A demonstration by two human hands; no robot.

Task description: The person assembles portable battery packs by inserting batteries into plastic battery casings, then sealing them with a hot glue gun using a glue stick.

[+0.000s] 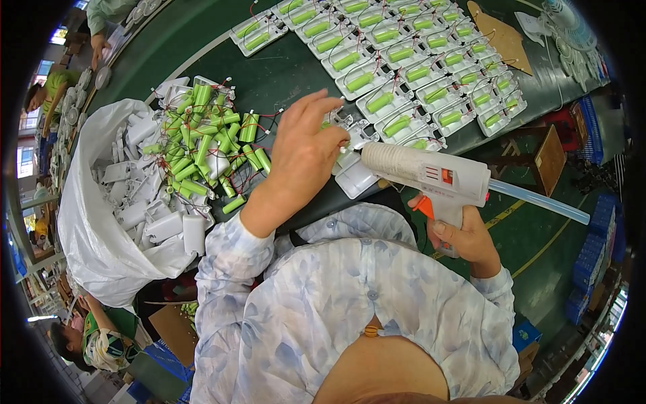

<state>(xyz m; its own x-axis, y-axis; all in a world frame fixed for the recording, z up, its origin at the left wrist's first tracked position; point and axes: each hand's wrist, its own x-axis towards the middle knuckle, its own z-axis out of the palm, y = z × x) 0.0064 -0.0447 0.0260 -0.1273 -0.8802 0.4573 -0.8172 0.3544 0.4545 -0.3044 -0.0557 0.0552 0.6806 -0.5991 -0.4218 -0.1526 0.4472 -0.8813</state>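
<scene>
At the far left, a white plastic bag (87, 229) is seen slumped open on the dark green table (282, 74), filled with white plastic housings (145, 202). Just to its right, a loose heap of green cylindrical battery cells (205, 145) with red and black wires is piled against and partly over those housings. Further right, near the middle, the left hand (306, 151) is laid palm down on a white tray (353, 158) at the table's near edge, its fingers spread and pressed onto the tray rather than closed around it; a bit of green cell is glimpsed under the fingertips. Directly beside it, the nozzle end of a white hot glue gun (431, 178) is pointed at that same tray, touching or nearly touching it; which cannot be told. The gun's handle is clamped in the right hand (468, 239), fingers wrapped around the grip below the orange trigger, and a translucent glue stick (538, 200) is seen jutting from its back toward the right. Beyond both hands, rows of white trays with a green cell in each (404, 60) are laid out across the table toward the upper right, where a brown cardboard piece (501, 40) is lying.
</scene>
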